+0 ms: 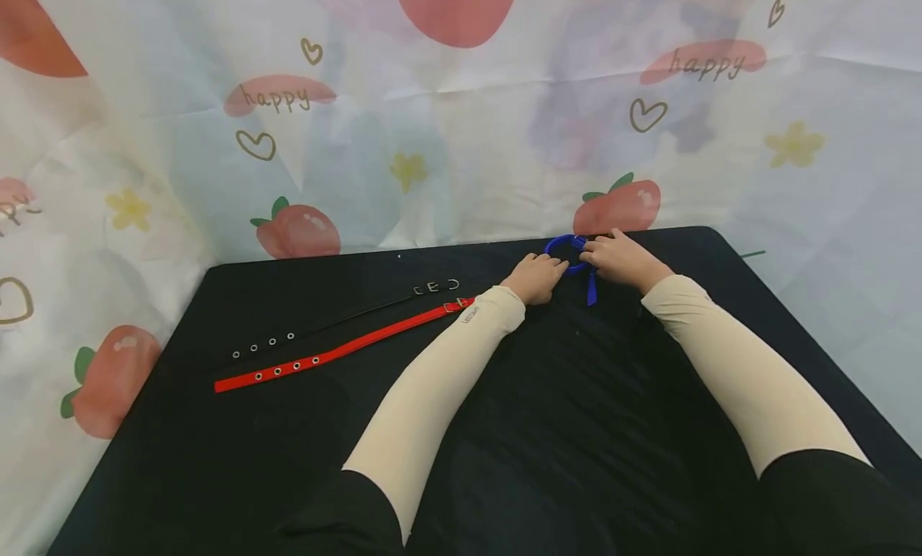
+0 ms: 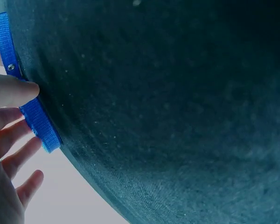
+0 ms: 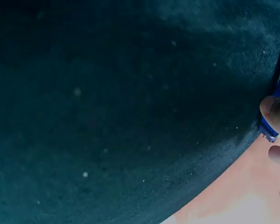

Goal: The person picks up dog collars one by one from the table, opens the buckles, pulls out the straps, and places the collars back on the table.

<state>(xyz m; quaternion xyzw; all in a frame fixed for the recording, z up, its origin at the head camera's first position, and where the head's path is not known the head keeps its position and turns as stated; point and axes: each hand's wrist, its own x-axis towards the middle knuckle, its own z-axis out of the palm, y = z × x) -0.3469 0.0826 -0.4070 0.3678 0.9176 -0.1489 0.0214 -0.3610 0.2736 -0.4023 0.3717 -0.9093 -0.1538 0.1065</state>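
Observation:
At the far edge of the black table, a blue eyeleted strap (image 1: 592,290) forms a loop in the head view, one tail pointing toward me. My left hand (image 1: 536,278) holds the left side of that loop. In the left wrist view, the thumb (image 2: 14,91) lies over the woven blue strap (image 2: 43,126), with fingers behind it. My right hand (image 1: 623,260) pinches the loop's right side. The right wrist view shows that thumb (image 3: 277,114) pressed on the blue strap (image 3: 267,127) near a metal fitting; most of the hand is out of frame there.
A red strap (image 1: 389,332) with eyelets and a buckle lies stretched out left of my left hand, its buckle end by the sleeve. Behind it lies a thin black strap (image 1: 360,310), also buckled. A printed curtain (image 1: 461,140) hangs behind the black table (image 1: 562,428).

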